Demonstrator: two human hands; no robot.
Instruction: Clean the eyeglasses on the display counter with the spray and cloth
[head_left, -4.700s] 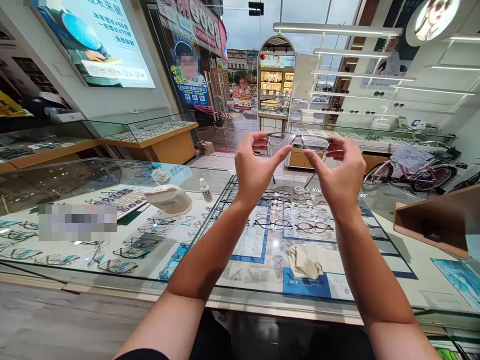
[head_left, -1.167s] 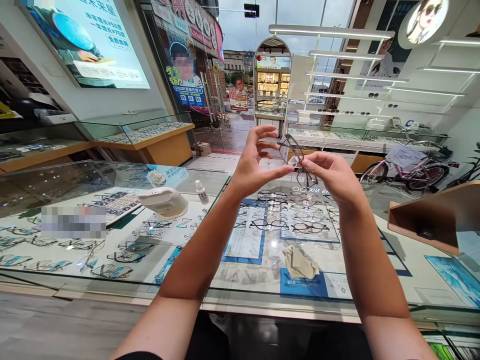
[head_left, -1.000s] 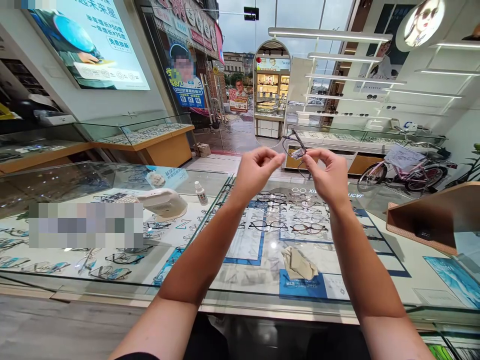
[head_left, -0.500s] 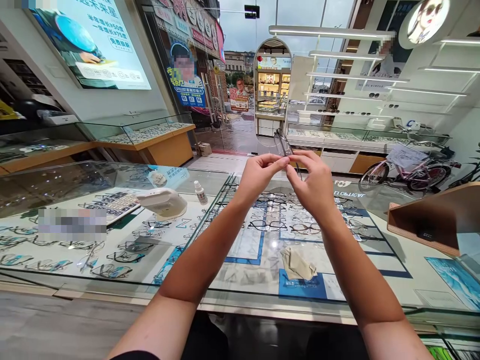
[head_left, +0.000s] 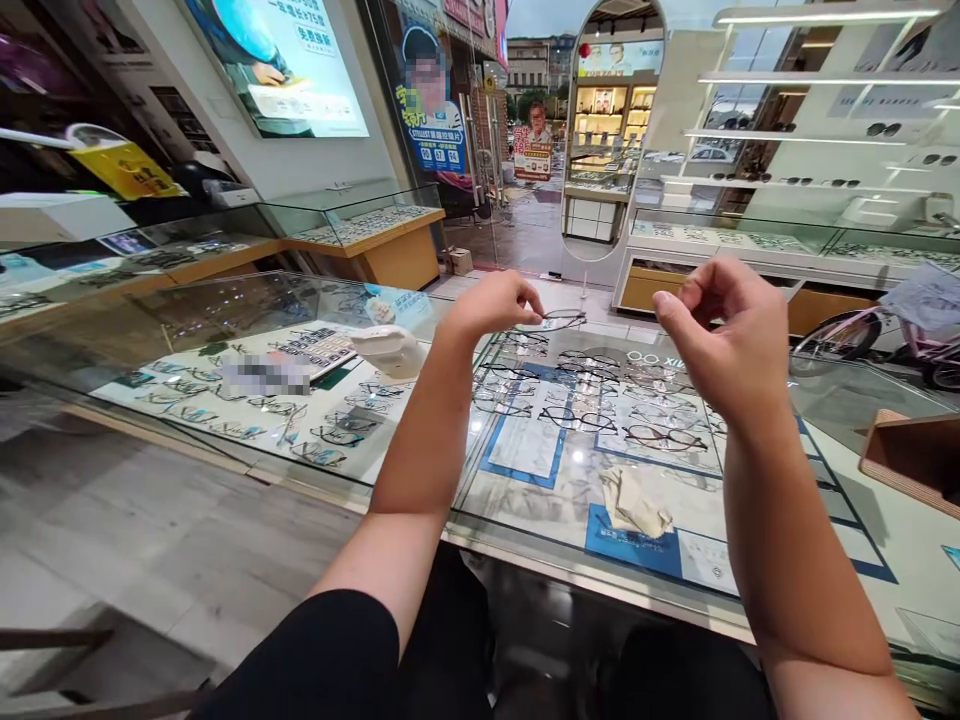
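My left hand (head_left: 491, 300) is closed in a pinch on a pair of thin dark-framed glasses (head_left: 562, 319). The glasses hang flat just above the glass counter top (head_left: 525, 500), at the far side. My right hand (head_left: 724, 330) is raised to the right, apart from the glasses. Its fingers are curled toward the thumb, and nothing shows in them. Under the glass lie several rows of display frames (head_left: 600, 400).
A crumpled beige cloth (head_left: 634, 505) lies on the counter near me. A white device (head_left: 390, 350) and a calculator (head_left: 319, 347) sit at the left. A wooden tray (head_left: 911, 460) stands at the right. Behind are a pink bicycle (head_left: 907, 340), more display cases and a tall mirror (head_left: 607, 130).
My hands were together on the glasses; now they are apart. The right hand has let go, and the left has carried the glasses down toward the counter. The view has tilted down and left.
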